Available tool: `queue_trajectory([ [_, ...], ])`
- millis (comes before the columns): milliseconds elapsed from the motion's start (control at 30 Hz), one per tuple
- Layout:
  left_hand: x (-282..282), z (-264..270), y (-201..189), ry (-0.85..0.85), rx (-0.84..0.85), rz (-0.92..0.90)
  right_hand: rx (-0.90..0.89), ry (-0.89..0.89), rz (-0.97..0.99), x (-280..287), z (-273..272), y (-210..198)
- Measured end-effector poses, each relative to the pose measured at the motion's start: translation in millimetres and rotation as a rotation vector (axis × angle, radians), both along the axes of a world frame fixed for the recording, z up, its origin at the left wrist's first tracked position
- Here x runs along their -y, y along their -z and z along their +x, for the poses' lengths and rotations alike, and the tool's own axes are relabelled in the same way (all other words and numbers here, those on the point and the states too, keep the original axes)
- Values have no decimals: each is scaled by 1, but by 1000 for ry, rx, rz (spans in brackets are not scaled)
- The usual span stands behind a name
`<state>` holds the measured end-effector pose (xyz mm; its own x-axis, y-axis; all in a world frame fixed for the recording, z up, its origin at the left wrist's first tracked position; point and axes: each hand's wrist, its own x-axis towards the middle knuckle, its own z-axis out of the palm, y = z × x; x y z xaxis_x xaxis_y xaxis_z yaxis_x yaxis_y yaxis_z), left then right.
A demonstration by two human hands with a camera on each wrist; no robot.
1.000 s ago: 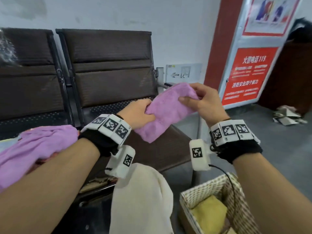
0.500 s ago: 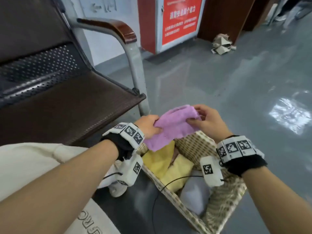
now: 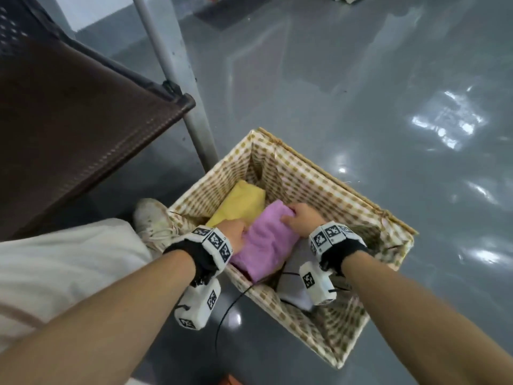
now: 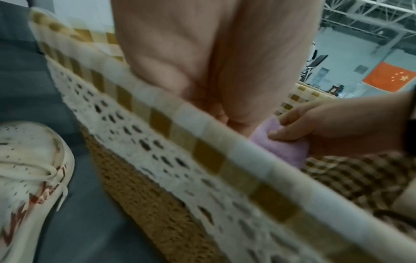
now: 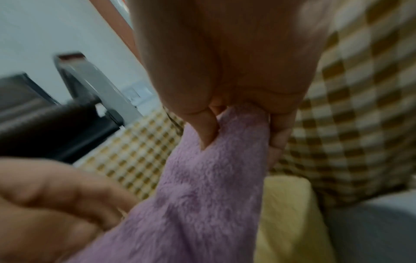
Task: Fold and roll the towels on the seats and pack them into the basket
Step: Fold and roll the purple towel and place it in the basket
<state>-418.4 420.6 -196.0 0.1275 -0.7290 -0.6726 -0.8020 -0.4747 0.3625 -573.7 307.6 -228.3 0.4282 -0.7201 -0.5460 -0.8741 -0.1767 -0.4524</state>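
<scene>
A rolled purple towel lies inside the wicker basket with checked lining, on the floor by the seat. My left hand grips the roll's near left end, and my right hand pinches its far right end. In the left wrist view the right hand's fingers curl round the purple towel behind the basket's rim. A rolled yellow towel lies next to the purple one, and a white towel sits under my right wrist.
The brown seat and its grey metal leg stand to the left of the basket. My shoe and pale trouser leg touch the basket's left side. Glossy grey floor spreads to the right.
Both hands carried the purple towel from in front of the seat down over the basket, then lowered it inside beside the yellow towel. My view tilted down toward the floor.
</scene>
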Motion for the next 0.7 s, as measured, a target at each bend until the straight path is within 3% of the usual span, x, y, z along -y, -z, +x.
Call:
queue_trajectory([
  [133, -5, 18, -13, -77, 25, -79, -164, -68, -36, -5, 7, 3],
  [267, -8, 46, -51, -157, -1, -164, -58, -117, -139, -5, 28, -34],
  [467, -31, 95, -150, -336, -103, -386, 191, -307, -271, -6, 103, -134],
  [700, -109, 175, -281, -567, -11, -773, 430, -528, -462, -55, 223, -275],
])
